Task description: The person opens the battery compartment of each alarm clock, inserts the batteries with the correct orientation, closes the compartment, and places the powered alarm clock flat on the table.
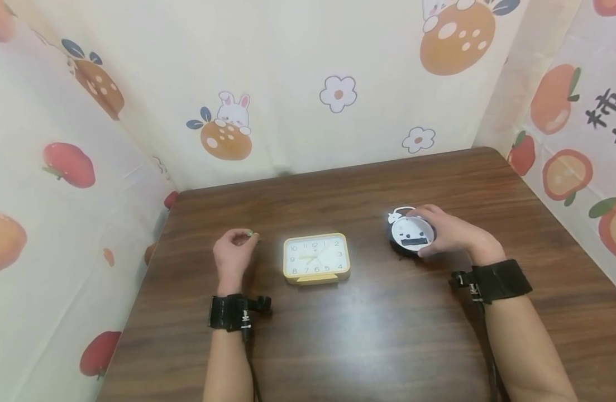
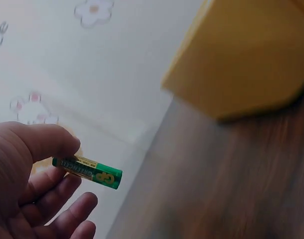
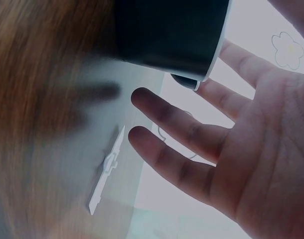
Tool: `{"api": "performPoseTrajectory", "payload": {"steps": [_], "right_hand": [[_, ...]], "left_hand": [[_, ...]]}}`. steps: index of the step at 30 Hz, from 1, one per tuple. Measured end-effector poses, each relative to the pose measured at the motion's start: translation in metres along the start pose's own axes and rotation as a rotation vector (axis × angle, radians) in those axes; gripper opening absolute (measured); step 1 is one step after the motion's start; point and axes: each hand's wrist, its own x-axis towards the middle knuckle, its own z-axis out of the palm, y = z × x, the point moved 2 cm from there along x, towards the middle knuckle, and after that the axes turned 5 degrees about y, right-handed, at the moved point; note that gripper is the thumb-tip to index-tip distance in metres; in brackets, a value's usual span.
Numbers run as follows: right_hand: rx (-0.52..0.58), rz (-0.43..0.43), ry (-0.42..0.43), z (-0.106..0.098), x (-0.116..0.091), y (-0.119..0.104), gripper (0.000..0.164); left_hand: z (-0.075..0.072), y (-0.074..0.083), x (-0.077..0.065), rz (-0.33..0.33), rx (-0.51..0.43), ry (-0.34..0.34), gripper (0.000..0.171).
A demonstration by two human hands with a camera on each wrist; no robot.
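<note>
In the left wrist view my left hand (image 1: 233,252) pinches a green and gold battery (image 2: 89,171) between thumb and fingertips. It is held above the table, left of a yellow rectangular clock (image 1: 316,258). My right hand (image 1: 450,234) grips a round black clock (image 1: 412,234) by its right side, thumb near and fingers far. Its white side faces up and shows a dark rectangular recess. Two fingers (image 3: 167,117) of that hand stretch out free of the clock in the right wrist view. A thin white piece (image 3: 107,167) lies on the table beyond them.
The brown wood-grain table (image 1: 368,335) meets a cloth backdrop (image 1: 287,67) printed with fruit, flowers and rabbits at the back and sides. Both wrists wear black straps (image 1: 227,312) with small cameras and cables.
</note>
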Motion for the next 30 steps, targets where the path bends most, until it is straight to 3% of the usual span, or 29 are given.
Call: {"api": "performPoseTrajectory", "payload": {"steps": [7, 18, 30], "right_hand": [[-0.007, 0.007, -0.019, 0.004, -0.002, 0.002, 0.086], [-0.012, 0.014, 0.001, -0.001, 0.000, 0.004, 0.086], [-0.021, 0.008, -0.012, -0.003, -0.002, 0.003, 0.087]], "left_hand": [[0.020, 0.023, -0.018, 0.076, -0.031, -0.073, 0.031], [0.047, 0.064, -0.045, 0.174, 0.002, -0.163, 0.024], [0.072, 0.078, -0.065, 0.346, -0.007, -0.242, 0.021]]}}
